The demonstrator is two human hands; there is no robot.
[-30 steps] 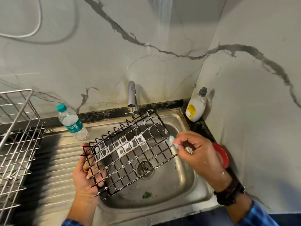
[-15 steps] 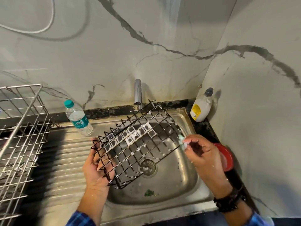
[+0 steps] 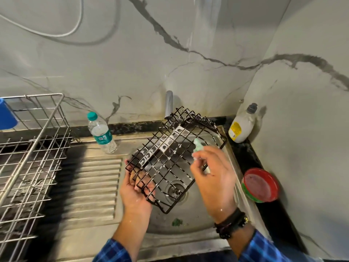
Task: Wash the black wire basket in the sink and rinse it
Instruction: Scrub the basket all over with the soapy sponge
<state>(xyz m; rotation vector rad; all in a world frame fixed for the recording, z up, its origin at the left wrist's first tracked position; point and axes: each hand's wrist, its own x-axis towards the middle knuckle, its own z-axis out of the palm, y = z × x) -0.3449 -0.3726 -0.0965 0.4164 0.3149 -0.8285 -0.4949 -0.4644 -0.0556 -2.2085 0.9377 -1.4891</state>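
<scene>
Left hand (image 3: 136, 190) fingers partly hidden behind wires; pale green scrubber (image 3: 198, 146) mostly buried in right hand (image 3: 213, 178); tap (image 3: 168, 105) tip behind basket rim. Black wire basket (image 3: 170, 157) is tilted over the sink (image 3: 198, 230) bowl, w/ suds on wires and soap film in some cells. Left grip curled round its near corner, right grip pinching scrubber on the wires. Vs 0.5 s ago basket has swung steeper, right hand now over it

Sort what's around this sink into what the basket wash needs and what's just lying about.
In the job: basket, held by the left hand; sponge, pinched in the right hand; sink; tap; soap bottle.
Lying about: water bottle; steel rack; blue cup; red bowl.
</scene>
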